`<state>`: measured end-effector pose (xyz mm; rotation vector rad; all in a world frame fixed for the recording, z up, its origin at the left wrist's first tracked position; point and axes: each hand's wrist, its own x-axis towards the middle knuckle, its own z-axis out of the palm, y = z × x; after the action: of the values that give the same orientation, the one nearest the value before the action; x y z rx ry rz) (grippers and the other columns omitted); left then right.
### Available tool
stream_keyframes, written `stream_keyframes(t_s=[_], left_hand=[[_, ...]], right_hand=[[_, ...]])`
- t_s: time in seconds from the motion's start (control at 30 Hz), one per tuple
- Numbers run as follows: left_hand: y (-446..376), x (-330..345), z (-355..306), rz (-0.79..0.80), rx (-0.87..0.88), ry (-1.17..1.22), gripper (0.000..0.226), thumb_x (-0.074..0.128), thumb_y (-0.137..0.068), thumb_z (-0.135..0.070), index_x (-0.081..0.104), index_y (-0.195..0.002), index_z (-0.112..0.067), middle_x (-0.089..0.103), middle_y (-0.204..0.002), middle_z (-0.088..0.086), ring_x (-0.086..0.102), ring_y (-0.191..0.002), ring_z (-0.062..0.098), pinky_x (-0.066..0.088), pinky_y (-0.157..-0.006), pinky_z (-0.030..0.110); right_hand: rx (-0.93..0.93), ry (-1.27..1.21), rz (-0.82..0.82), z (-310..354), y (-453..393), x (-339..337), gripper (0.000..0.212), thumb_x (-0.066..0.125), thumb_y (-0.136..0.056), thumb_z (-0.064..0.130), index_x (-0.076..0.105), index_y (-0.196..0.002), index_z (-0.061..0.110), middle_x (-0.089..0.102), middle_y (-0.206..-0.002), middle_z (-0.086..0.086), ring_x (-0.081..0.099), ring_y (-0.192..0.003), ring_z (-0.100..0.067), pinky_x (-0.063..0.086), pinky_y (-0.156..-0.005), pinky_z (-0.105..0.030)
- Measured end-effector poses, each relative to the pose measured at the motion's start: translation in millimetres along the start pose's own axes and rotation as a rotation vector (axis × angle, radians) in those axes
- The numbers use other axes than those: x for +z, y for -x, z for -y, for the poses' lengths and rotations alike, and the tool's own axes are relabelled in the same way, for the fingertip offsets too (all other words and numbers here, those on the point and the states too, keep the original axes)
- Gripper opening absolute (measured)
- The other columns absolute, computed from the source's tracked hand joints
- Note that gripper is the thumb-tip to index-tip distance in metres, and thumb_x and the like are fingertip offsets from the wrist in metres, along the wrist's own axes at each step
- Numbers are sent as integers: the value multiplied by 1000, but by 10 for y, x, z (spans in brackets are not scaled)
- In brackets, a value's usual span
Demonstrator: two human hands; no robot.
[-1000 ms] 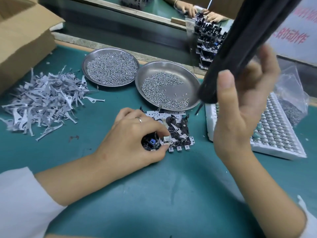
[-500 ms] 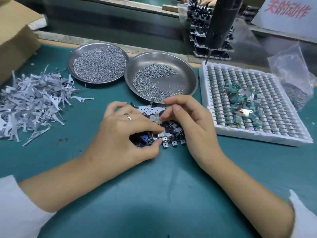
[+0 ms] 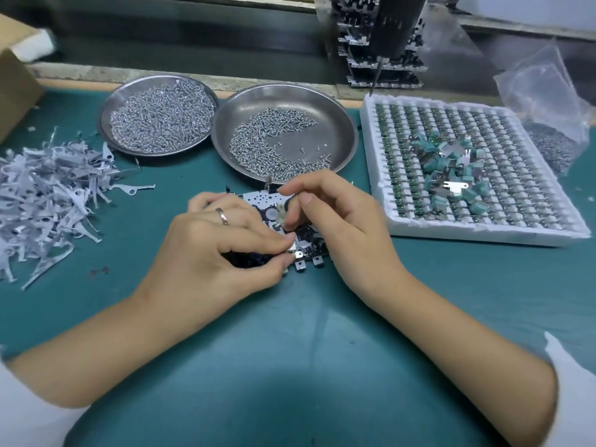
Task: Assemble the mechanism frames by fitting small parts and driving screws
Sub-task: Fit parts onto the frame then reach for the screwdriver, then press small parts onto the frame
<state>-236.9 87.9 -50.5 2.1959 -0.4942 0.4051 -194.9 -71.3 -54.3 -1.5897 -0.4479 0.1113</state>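
Perforated metal mechanism frame (image 3: 292, 230), black gears, bottom tabs

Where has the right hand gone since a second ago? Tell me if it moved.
Yes. The right hand dropped from the screwdriver to the frame, just below the screw dish.

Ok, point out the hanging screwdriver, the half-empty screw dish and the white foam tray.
hanging screwdriver (image 3: 395, 24), head view, on its black body.
half-empty screw dish (image 3: 335, 137), head view, on its bare metal floor.
white foam tray (image 3: 477, 233), head view, on its near rim.

teal mat-covered workbench (image 3: 290, 366) under even light, a dark recessed channel (image 3: 180, 37) along its far edge
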Motion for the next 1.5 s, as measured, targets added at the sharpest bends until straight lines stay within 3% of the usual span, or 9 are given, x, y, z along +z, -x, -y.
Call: stream_keyframes(t_s=[0.4, 0.67, 0.77, 0.9, 1.03, 1.13, 1.2, 1.27, 1.5], left_hand=[[26, 62, -7, -82, -30, 49, 19, 77, -68, -19, 71, -85, -25, 68, -70, -12, 58, -70, 9, 40, -76, 41], [35, 67, -1, -95, -33, 48, 21, 78, -68, -19, 73, -87, -23, 67, -71, -14, 57, -71, 2, 39, -77, 36], [30, 68, -9, -98, -7, -11, 17, 78, -68, -20, 74, -84, -22, 66, -69, -14, 57, -70, 7, 39, -77, 38], [18, 25, -14, -90, 43, -124, 17, 77, -71, -30, 75, -86, -23, 68, -77, -13, 58, -74, 13, 36, -85, 39], [-21, -65, -6, -193, -39, -100, 22, 55, -84, -37, 70, -97, -27, 66, -84, -16, 55, -77, 5, 37, -89, 35], [-69, -101, 43, -338, -147, -18, 15, 50, -91, -34, 63, -99, -32, 64, -84, -17, 57, -78, 1, 42, -86, 28], [-102, -102, 82, -372, -181, 22, 17, 46, -94, -28, 63, -100, -30, 63, -80, -16, 58, -76, -6, 42, -79, 15], [-124, -99, 101, -377, -184, 25, 20, 45, -95, -24, 64, -101, -26, 63, -77, -14, 56, -75, -12, 38, -73, 5], [-113, -107, 97, -387, -110, 16, 20, 45, -94, -20, 64, -101, -24, 63, -80, -15, 51, -60, -17, 33, -59, -1]], right_hand=[[3, 10, -7, 16, -3, 12, 27, 41, -93, -10, 61, -95, 7, 58, -70, -4, 54, -69, -7, 45, -70, -16], [-20, 60, -15, 2, -9, 24, 27, 42, -87, -4, 62, -91, 14, 55, -66, 3, 53, -68, -10, 44, -70, -19], [-32, 52, -13, 8, -8, 13, 26, 41, -85, 4, 62, -90, 17, 55, -66, 5, 54, -69, -12, 44, -71, -24], [-96, 60, -52, 26, 28, 0, 27, 42, -86, -2, 64, -90, 13, 61, -74, 6, 58, -73, -5, 46, -72, -19], [-408, 450, -174, 37, 94, -3, 19, 49, -87, -2, 68, -91, -2, 66, -84, -11, 61, -81, -25, 49, -75, -37], [-598, 874, 12, 56, 136, 115, 33, 63, -87, 26, 67, -108, 1, 65, -101, -16, 60, -90, -33, 48, -79, -42], [-545, 1134, 190, 56, 163, 214, 46, 61, -88, 42, 63, -123, 12, 60, -118, -17, 56, -99, -34, 46, -82, -44], [-488, 1315, 254, 86, 211, 295, 38, 53, -91, 40, 62, -123, 20, 58, -123, -14, 54, -102, -36, 45, -80, -45], [-405, 1395, 284, 211, 664, 320, 34, 45, -88, 41, 68, -105, 22, 60, -118, -9, 55, -105, -32, 46, -79, -39]])
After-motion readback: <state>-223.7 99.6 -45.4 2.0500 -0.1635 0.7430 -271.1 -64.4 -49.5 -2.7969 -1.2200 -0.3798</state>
